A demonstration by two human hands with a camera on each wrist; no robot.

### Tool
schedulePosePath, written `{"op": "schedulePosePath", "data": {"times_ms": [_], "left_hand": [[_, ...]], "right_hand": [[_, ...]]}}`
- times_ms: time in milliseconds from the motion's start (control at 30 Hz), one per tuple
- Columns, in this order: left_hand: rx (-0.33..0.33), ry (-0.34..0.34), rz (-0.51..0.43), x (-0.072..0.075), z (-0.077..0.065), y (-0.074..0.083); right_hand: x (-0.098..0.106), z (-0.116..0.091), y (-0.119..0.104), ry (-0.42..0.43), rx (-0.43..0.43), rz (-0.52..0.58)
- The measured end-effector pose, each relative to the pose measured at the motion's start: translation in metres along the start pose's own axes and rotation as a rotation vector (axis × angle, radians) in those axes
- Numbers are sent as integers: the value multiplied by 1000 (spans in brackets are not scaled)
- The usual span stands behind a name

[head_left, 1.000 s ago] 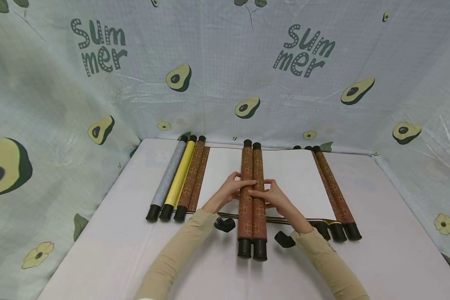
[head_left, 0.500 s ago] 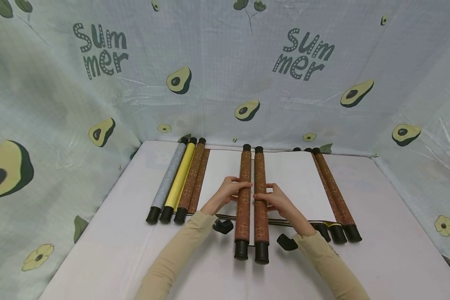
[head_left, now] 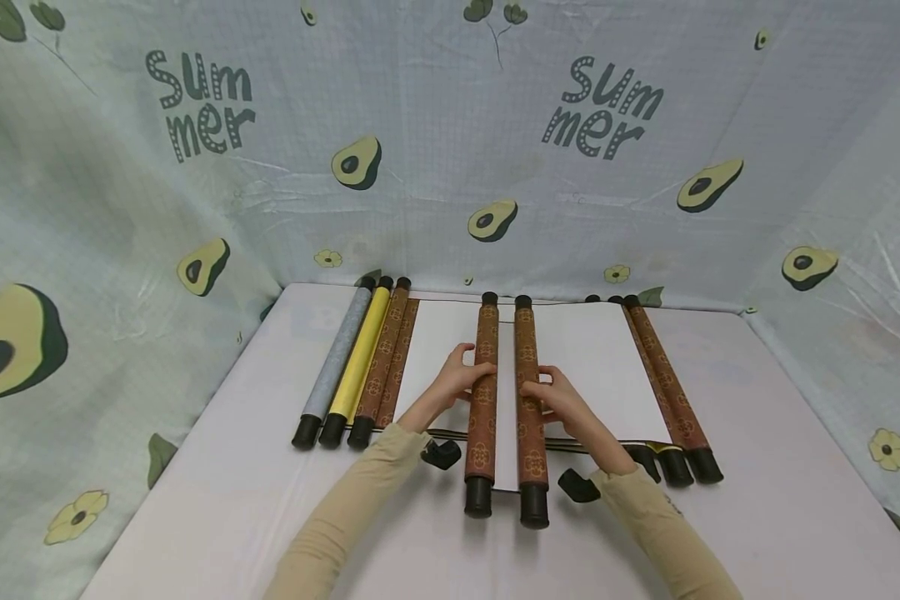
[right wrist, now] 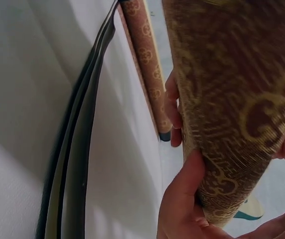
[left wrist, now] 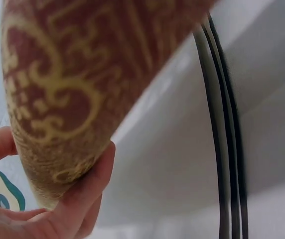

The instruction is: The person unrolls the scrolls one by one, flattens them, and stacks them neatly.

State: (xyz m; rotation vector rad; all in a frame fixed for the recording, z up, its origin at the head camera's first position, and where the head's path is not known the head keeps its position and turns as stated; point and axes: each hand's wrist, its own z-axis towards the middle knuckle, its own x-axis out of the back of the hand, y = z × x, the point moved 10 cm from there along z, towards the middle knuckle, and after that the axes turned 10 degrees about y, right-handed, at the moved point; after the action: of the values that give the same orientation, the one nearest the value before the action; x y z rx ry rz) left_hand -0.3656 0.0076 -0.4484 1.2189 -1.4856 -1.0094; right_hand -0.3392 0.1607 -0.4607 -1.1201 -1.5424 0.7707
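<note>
A brown-red patterned scroll with black end knobs is partly unrolled above the table in the head view. Its left roll [head_left: 483, 425] is held by my left hand [head_left: 452, 382], thumb over the top and fingers on the outer side. My right hand [head_left: 562, 398] grips the right roll [head_left: 531, 437] in a similar way. A strip of white paper [head_left: 506, 417] shows between the rolls. The left wrist view has fingers [left wrist: 90, 191] curled against the roll's underside. In the right wrist view, thumb and fingers [right wrist: 182, 184] close around the other roll.
Beneath lie stacked open scrolls with a white sheet [head_left: 592, 367]. On the left are grey [head_left: 337, 358], yellow [head_left: 362, 358] and brown [head_left: 381, 367] rolls. Another brown roll [head_left: 669, 387] lies at right, beside black knobs [head_left: 676, 465]. A printed cloth [head_left: 420, 108] hangs behind the table.
The two rolls, side by side a second ago, have moved apart, left roll leftward and right roll rightward. White paper has come into view between them. Both hands keep their hold.
</note>
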Motion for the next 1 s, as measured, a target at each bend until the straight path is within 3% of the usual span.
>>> {"op": "schedulePosePath", "data": {"times_ms": [233, 467, 700, 1000], "left_hand": [[-108, -76, 10, 0, -2, 8], [-109, -73, 25, 0, 3, 2], [-214, -89, 78, -6, -1, 9], [-216, -78, 111, -6, 0, 11]], "right_hand": [[3, -2, -7, -22, 78, 52], [2, -4, -9, -58, 106, 8], [2, -2, -8, -46, 118, -28], [-3, -2, -10, -73, 183, -29]]}}
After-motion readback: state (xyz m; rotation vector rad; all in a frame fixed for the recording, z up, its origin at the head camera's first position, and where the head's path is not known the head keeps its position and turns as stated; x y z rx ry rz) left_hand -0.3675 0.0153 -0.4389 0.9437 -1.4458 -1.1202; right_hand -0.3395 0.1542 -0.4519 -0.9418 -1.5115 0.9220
